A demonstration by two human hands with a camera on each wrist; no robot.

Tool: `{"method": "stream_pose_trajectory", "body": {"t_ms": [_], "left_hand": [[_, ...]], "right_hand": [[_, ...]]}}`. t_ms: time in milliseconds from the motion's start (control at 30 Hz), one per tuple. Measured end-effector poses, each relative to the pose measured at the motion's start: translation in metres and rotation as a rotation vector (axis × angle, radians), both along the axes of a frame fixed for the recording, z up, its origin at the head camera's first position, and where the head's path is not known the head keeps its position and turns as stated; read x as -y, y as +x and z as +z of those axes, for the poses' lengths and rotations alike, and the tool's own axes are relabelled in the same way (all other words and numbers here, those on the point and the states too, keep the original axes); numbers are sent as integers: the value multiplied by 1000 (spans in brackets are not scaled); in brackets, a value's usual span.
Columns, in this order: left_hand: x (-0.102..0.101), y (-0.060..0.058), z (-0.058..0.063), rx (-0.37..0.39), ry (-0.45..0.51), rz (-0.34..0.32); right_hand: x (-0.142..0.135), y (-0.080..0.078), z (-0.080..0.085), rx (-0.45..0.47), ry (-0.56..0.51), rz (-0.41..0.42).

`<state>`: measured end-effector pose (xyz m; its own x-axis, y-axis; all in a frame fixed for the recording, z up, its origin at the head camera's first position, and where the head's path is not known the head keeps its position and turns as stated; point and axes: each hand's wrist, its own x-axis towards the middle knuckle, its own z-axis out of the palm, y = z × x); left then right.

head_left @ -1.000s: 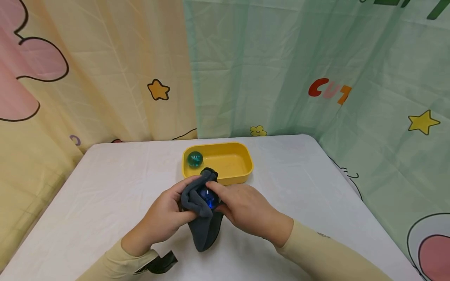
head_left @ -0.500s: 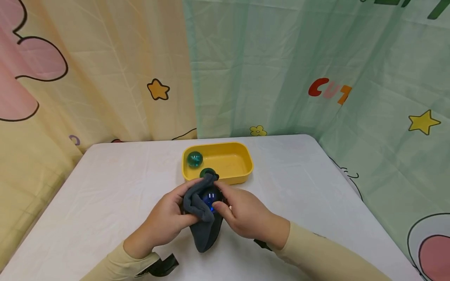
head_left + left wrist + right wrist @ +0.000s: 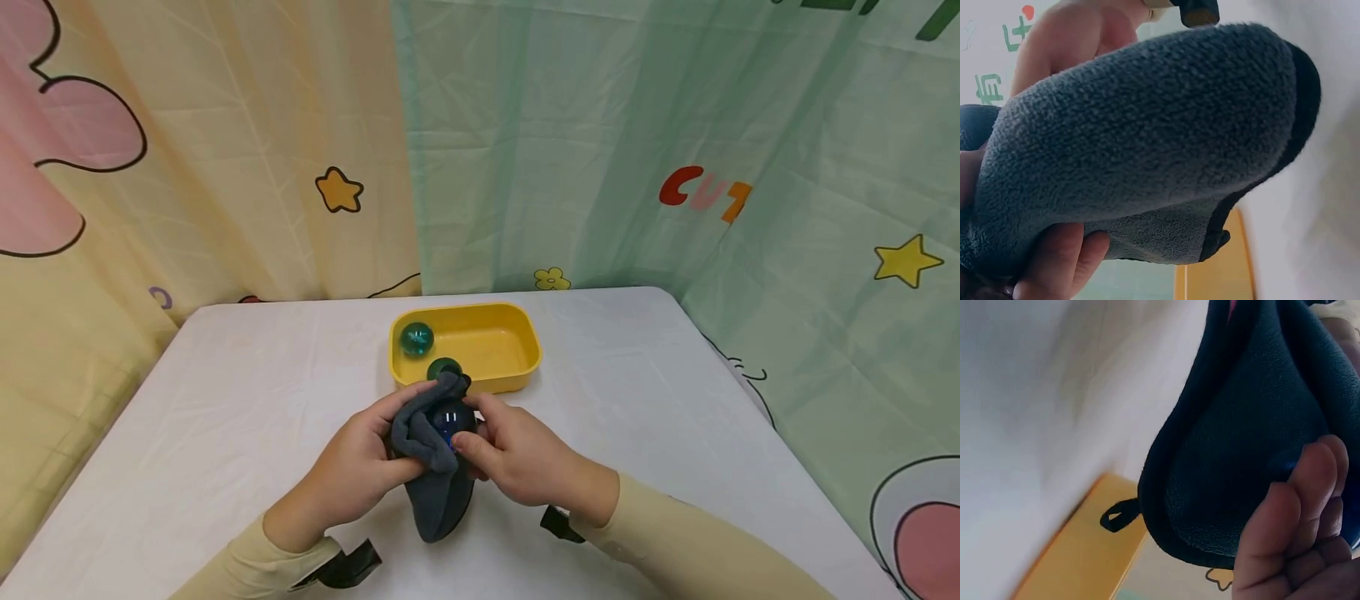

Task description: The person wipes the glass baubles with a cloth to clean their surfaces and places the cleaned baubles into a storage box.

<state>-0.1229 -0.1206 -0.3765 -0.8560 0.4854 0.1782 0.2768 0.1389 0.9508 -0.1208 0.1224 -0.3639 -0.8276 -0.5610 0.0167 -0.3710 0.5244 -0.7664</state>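
In the head view my left hand grips a folded grey cloth from its left side. A shiny, see-through blue ball sits within the cloth's fold. My right hand holds this ball from the right, thumb on its near side. The left wrist view shows the fuzzy cloth with a dark border, and fingers bent against it. In the right wrist view, the cloth hangs with a small loop, and the right hand's fingers lie over it.
Just beyond the hands stands a yellow tray on the white-covered table. A teal ball lies in its left part, and a darker green ball shows partly behind the cloth. Printed curtains close off the back and sides.
My right fingers have shifted from the top of the blue ball to its right side, with the thumb on its near face. The cloth's top has dropped slightly, exposing the darker green ball.
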Motion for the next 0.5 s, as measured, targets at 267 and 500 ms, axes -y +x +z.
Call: {"method": "stream_pose_trajectory", "body": {"t_ms": [267,500], "left_hand": [[2,-1,-3,-8,27,9],[5,-3,0,-5,94,-9]], "right_hand": [[1,3,2,-312,258,22],[1,2,3,-685,356,51]]}}
